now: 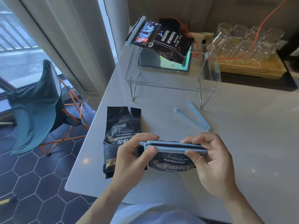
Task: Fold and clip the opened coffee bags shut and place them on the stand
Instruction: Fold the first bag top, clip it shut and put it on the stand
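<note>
White counter (242, 143): both hands, left (131, 160) and right (212, 162), pinch clip (173, 147) on coffee bag (173, 162) between them.

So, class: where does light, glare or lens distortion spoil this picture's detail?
Head view: daylight from the window at left; glare washes out the crinkled black foil bag on the clear acrylic stand; wide-angle bending curves the white tabletop edge; the clear glasses look soft; both hands stay sharp.

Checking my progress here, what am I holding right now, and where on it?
Both hands hold the coffee bag at its folded top: left hand pinches the blue clip near its left end, right hand its right end.
</note>
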